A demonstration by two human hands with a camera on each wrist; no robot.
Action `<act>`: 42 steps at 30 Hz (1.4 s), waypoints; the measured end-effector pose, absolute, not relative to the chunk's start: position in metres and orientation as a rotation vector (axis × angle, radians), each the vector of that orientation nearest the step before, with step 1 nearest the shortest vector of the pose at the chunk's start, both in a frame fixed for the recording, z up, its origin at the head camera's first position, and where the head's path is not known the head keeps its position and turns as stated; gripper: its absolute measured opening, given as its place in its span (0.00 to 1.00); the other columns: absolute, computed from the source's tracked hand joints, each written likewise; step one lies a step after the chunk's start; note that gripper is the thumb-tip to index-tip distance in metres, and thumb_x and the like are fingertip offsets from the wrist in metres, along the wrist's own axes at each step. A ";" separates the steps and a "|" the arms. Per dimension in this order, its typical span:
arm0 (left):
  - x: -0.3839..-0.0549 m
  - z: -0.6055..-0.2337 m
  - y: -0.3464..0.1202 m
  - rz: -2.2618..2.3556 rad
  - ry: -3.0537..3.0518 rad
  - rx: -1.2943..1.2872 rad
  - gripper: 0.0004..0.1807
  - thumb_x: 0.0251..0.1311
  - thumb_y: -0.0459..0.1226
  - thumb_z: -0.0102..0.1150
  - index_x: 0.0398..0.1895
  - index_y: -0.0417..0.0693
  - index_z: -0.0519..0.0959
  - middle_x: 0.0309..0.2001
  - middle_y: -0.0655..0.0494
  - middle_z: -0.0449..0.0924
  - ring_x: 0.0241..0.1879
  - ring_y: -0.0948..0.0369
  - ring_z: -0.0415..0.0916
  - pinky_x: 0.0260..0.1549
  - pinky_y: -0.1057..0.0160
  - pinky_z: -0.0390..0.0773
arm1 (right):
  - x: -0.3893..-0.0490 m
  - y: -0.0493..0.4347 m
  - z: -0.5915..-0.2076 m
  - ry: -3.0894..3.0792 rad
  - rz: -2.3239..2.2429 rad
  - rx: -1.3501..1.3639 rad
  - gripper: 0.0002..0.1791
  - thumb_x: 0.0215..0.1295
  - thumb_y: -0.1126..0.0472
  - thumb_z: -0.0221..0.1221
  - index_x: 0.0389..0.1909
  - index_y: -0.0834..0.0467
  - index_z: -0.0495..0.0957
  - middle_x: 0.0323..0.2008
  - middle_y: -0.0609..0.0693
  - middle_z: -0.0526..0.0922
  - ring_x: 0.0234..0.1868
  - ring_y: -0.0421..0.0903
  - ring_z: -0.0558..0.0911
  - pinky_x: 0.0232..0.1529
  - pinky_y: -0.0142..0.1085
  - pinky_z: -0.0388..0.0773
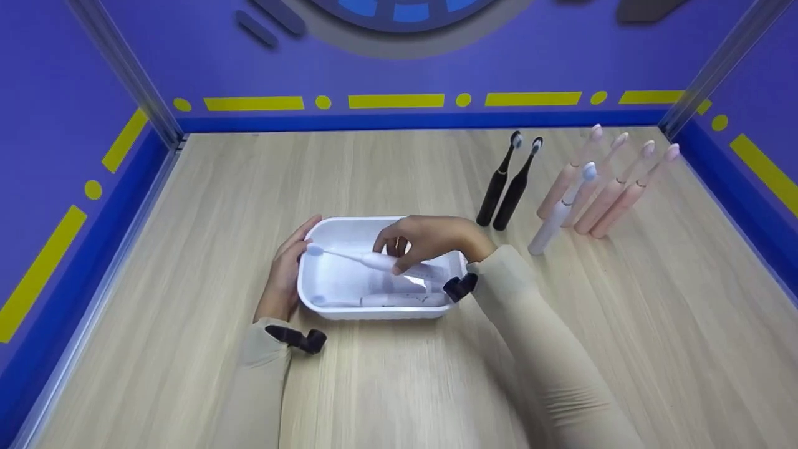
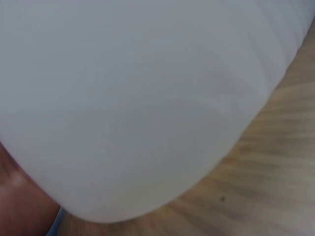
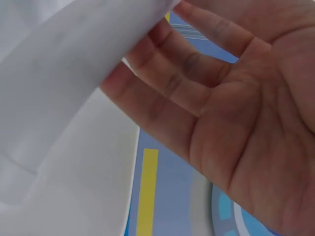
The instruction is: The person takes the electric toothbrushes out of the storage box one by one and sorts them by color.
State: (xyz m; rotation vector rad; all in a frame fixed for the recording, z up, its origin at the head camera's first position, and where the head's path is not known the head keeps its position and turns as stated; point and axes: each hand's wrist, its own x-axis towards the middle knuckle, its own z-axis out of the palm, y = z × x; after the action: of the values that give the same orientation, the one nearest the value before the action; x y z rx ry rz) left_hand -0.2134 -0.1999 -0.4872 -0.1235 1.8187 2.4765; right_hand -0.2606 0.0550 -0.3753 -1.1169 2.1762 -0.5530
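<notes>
A white plastic basket sits on the wooden table, and its outer wall fills most of the left wrist view. My left hand rests along the basket's left side, fingers fairly straight against the wall. Over the basket, my right hand pinches a white electric toothbrush between thumb and fingers; its brush head points left. In the right wrist view the toothbrush handle lies against the fingertips. Another white electric toothbrush lies inside, along the basket's near wall.
Right of the basket, two black electric toothbrushes stand upright. Beside them are another white electric toothbrush and several pink electric toothbrushes, also upright. Blue panels with yellow marks border the table.
</notes>
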 end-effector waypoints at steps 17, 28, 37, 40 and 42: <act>-0.213 -0.487 -0.201 2.401 1.909 -0.141 0.27 0.69 0.33 0.32 0.72 0.49 0.62 0.75 0.59 0.54 0.74 0.62 0.50 0.73 0.63 0.52 | -0.253 0.100 -0.366 2.215 -0.969 -1.154 0.22 0.59 0.64 0.65 0.55 0.60 0.76 0.45 0.55 0.82 0.47 0.46 0.80 0.52 0.42 0.81; -0.213 -0.487 -0.202 2.425 1.884 -0.141 0.27 0.69 0.33 0.33 0.72 0.48 0.62 0.75 0.59 0.54 0.74 0.61 0.52 0.72 0.62 0.53 | -0.248 0.133 -0.371 2.203 -1.293 -1.145 0.21 0.58 0.65 0.66 0.53 0.62 0.76 0.46 0.55 0.81 0.49 0.45 0.79 0.51 0.39 0.82; -0.212 -0.487 -0.201 2.422 1.870 -0.161 0.27 0.70 0.34 0.33 0.72 0.50 0.62 0.75 0.61 0.55 0.74 0.63 0.51 0.72 0.63 0.53 | -0.242 0.160 -0.374 2.224 -1.471 -1.117 0.23 0.55 0.69 0.66 0.53 0.65 0.76 0.48 0.50 0.80 0.49 0.42 0.80 0.49 0.38 0.82; -0.212 -0.487 -0.201 2.409 1.887 -0.154 0.27 0.70 0.34 0.32 0.72 0.51 0.62 0.75 0.62 0.55 0.74 0.63 0.51 0.73 0.62 0.53 | -0.241 0.169 -0.376 2.215 -1.543 -1.127 0.24 0.54 0.74 0.65 0.53 0.68 0.74 0.47 0.46 0.80 0.48 0.42 0.80 0.49 0.37 0.82; -0.212 -0.487 -0.201 2.398 1.901 -0.146 0.27 0.70 0.34 0.32 0.72 0.51 0.62 0.75 0.61 0.55 0.74 0.63 0.52 0.73 0.62 0.53 | -0.240 0.176 -0.378 2.216 -1.582 -1.137 0.23 0.53 0.75 0.64 0.52 0.71 0.74 0.45 0.44 0.80 0.47 0.41 0.80 0.48 0.35 0.82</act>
State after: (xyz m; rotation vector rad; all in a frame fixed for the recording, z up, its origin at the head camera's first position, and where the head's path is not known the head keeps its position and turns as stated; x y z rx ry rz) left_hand -0.2123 -0.2014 -0.4874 -0.1463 1.9014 2.3976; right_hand -0.2401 0.1757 -0.3783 -1.1368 2.2163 -1.5815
